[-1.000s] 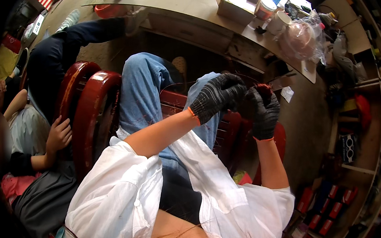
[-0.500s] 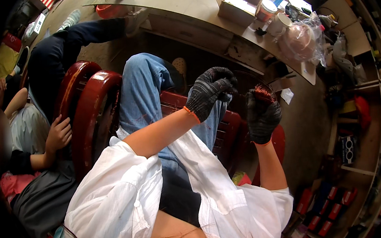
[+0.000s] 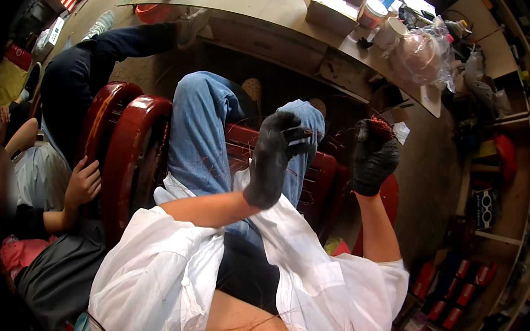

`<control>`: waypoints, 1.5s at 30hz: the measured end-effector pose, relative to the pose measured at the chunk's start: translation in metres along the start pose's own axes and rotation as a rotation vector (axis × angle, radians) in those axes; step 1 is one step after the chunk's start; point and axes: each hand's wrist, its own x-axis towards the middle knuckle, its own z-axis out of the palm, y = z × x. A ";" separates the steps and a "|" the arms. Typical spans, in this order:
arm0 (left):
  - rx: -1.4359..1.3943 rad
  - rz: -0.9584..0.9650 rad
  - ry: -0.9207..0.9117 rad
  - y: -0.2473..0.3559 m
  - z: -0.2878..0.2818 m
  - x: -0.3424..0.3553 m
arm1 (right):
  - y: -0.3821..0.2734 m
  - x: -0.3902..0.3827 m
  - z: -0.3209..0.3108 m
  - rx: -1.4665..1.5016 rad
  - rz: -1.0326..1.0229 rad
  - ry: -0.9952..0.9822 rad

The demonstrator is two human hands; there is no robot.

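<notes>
My left hand [image 3: 277, 155], in a dark grey knit glove, is above my jeans-clad legs [image 3: 199, 133], its fingers curled in toward the right with what they pinch too small to make out. My right hand [image 3: 372, 162], gloved likewise, grips a bundle of fine reddish-copper strands [image 3: 380, 127] at its top. Thin loose strands show between the two hands and over the jeans. Under me is a dark red slatted wooden seat [image 3: 317, 186].
Ahead stands a pale table [image 3: 251, 3] with an open cardboard box [image 3: 333, 11], tubs and a bagged pink object [image 3: 419, 57]. Shelving [image 3: 507, 232] lines the right. Another person's hand [image 3: 83, 181] rests at the red armrests [image 3: 125, 152] on the left, beside that person's dark-trousered leg [image 3: 122, 42].
My left hand has moved down and to the left, away from the right hand, and turned. My right hand has shifted slightly rightward, still holding the reddish bundle.
</notes>
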 end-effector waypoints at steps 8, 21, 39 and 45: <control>0.588 -0.166 0.019 -0.007 0.030 0.002 | -0.012 0.001 -0.002 0.111 -0.071 0.010; -0.291 -0.849 -0.070 -0.004 0.030 0.010 | 0.000 -0.002 -0.002 0.264 -0.005 -0.043; 0.246 -0.304 -0.276 0.011 0.004 0.033 | -0.009 0.005 -0.001 0.844 0.472 -0.166; 0.717 0.235 -0.308 0.008 0.008 0.037 | -0.013 0.011 -0.006 1.082 0.696 -0.292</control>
